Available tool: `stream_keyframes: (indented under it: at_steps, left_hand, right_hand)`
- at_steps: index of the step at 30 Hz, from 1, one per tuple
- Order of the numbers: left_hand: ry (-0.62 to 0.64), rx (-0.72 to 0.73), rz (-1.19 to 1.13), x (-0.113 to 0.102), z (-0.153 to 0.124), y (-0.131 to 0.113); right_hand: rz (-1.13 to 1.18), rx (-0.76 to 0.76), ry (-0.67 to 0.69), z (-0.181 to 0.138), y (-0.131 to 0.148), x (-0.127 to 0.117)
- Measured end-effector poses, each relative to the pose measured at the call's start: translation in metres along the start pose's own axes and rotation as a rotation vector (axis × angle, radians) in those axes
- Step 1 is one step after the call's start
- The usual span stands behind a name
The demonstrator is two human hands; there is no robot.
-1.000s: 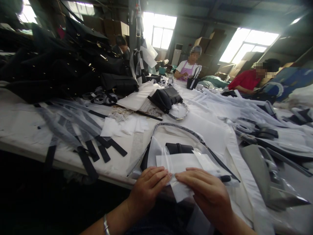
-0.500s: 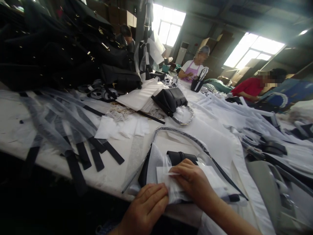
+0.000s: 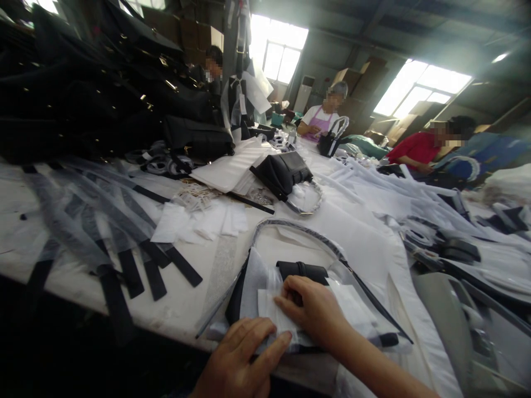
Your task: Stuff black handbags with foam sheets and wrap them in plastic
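Note:
A black shoulder bag point(image 3: 235, 298) lies before me, largely covered by thin white sheets and clear wrap. Its plastic-wrapped strap point(image 3: 296, 225) arches away from me, and a black rolled flap or tab point(image 3: 305, 270) shows above my knuckles. My right hand point(image 3: 313, 309) is closed, its fingers curled at a thin white sheet point(image 3: 267, 301) on the bag's front. At the bag's near left edge rests my left hand point(image 3: 244, 354), thumb and forefinger apart, fingertips touching the covering. The fingers of my right hand partly hide what they grip.
Plastic-wrapped black straps point(image 3: 120, 243) lie left on the white table point(image 3: 174, 315). White packets point(image 3: 199, 221) and another black bag point(image 3: 284, 171) sit farther back. A heap of black bags point(image 3: 95, 94) rises at left. Three people work across the table; grey pieces point(image 3: 443, 326) lie right.
My left hand's thumb and forefinger have spread apart. My right hand has shifted slightly toward me and left over the white sheet, its fingers more curled. The whole view has moved slightly.

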State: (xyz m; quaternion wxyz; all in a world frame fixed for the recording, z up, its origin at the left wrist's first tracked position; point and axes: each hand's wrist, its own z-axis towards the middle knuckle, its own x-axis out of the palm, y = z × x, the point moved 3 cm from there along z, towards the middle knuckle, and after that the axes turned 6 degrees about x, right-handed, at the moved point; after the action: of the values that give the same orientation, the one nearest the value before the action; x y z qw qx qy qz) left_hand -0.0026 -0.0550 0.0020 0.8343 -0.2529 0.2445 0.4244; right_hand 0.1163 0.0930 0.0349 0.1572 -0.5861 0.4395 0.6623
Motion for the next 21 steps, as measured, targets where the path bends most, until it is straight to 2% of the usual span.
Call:
stream_keyframes:
  at_steps: [4, 8, 14, 21]
  left_hand:
    - [0.017, 0.008, 0.108, -0.001, 0.006, -0.003]
    - [0.031, 0.080, 0.218, 0.004, 0.007, -0.009]
    - [0.159, 0.074, 0.251, 0.011, 0.006, -0.011]
    - [0.203, 0.044, 0.280, 0.007, 0.013, -0.011]
  right_hand:
    - [0.005, 0.070, 0.016, 0.008, -0.001, 0.000]
    - [0.015, 0.117, 0.010, 0.015, -0.002, 0.001]
    - [0.003, 0.106, -0.040, 0.023, -0.002, -0.001]
    - [0.160, 0.029, -0.057, 0.022, -0.003, -0.011]
